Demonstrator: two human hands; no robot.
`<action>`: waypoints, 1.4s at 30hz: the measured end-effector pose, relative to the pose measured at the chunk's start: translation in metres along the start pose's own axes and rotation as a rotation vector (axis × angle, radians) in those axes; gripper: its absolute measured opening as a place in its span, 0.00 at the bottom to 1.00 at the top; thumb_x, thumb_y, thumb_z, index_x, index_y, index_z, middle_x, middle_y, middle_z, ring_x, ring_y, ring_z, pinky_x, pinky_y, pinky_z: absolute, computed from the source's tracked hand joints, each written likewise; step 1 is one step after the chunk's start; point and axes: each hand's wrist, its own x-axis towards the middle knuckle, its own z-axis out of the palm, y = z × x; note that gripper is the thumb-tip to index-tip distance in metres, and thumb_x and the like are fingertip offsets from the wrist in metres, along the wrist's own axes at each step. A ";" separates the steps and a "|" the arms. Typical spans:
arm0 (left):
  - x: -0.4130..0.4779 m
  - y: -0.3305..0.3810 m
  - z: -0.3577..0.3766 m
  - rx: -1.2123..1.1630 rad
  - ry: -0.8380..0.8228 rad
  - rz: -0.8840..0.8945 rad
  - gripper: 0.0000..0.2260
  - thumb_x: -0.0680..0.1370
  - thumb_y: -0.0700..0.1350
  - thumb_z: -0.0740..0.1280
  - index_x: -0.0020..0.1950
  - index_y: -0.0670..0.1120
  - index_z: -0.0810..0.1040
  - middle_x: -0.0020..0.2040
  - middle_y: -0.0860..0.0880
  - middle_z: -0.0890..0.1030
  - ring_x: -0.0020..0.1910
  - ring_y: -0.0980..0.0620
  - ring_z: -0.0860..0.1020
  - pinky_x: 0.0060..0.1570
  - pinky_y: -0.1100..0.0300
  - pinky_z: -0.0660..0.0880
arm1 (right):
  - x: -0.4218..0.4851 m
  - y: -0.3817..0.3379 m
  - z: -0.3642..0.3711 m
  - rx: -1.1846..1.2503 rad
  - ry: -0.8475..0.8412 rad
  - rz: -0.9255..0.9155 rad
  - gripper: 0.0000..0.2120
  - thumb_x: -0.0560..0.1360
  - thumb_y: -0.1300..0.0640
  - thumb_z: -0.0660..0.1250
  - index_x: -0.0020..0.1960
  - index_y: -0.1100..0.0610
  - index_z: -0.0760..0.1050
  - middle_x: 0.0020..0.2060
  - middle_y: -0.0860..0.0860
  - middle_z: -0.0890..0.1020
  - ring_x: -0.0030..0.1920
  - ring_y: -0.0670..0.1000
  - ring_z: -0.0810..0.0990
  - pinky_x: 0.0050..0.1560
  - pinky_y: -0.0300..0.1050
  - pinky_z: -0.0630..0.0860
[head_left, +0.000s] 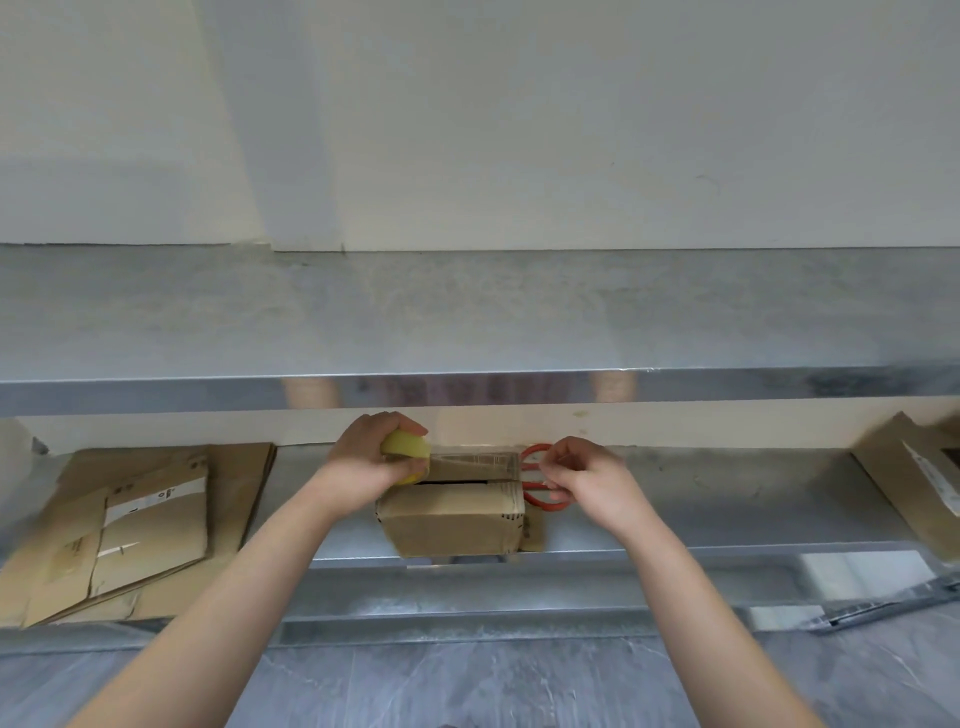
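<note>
Brown cardboard makes up the small rectangular box (452, 519) that stands at the front edge of the lower grey metal shelf (701, 499), between the two hands. Its top flaps meet at a dark slit. The left hand (363, 462) grips a yellow roll of clear packing tape (405, 449), fingers curled over the top of the roll, which is held at the box's far left corner. From the roll a strip of clear tape (475, 460) runs to the right along the far part of the box top and reaches its right edge.

The right hand (587, 483) is just right of the box, its fingers curled onto the loops of a pair of red-handled scissors (545, 501) lying on the shelf against the box's right side; whether it actually grips them cannot be told.

A stack of flattened brown cardboard sheets (145, 519) lies on the shelf to the left, well apart from the box, and another flattened carton (914, 478) lies at the far right. An upper metal shelf (467, 322) spans the view above the hands.
</note>
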 end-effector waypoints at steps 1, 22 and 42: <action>0.000 0.000 0.002 0.017 0.004 0.004 0.14 0.71 0.49 0.75 0.54 0.59 0.76 0.52 0.59 0.75 0.55 0.55 0.71 0.53 0.61 0.67 | 0.002 0.003 -0.001 -0.006 0.000 0.005 0.07 0.77 0.64 0.67 0.40 0.57 0.76 0.34 0.49 0.81 0.30 0.42 0.82 0.30 0.30 0.73; 0.009 0.003 0.016 0.124 0.017 0.019 0.14 0.70 0.53 0.75 0.52 0.61 0.75 0.50 0.64 0.73 0.57 0.57 0.69 0.54 0.63 0.64 | 0.041 0.073 0.046 0.282 0.118 0.189 0.12 0.74 0.56 0.73 0.52 0.48 0.71 0.48 0.54 0.82 0.48 0.55 0.83 0.48 0.54 0.82; 0.009 0.005 0.008 0.064 -0.013 -0.030 0.14 0.69 0.53 0.76 0.51 0.61 0.77 0.53 0.60 0.76 0.55 0.57 0.73 0.53 0.61 0.68 | 0.004 0.073 0.074 -0.160 0.149 -0.167 0.37 0.72 0.40 0.71 0.75 0.48 0.59 0.66 0.41 0.71 0.68 0.44 0.70 0.62 0.29 0.65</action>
